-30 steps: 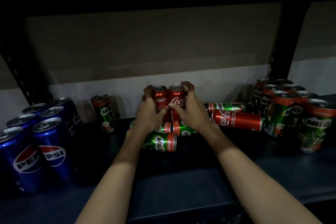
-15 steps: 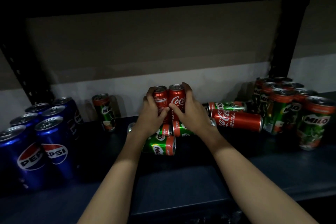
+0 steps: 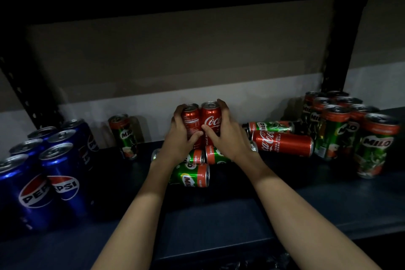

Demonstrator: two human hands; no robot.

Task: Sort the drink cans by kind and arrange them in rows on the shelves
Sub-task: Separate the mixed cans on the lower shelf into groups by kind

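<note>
Dim shelf (image 3: 219, 221), both hands (image 3: 182, 138) clasped around two upright Coca-Cola cans (image 3: 210, 120), lying Milo cans (image 3: 192, 176) half hidden beneath.

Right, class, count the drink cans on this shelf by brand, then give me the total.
Pepsi cans: 6
Coca-Cola cans: 3
Milo cans: 12
Total: 21 in view; the dim back rows may hide more.
</note>
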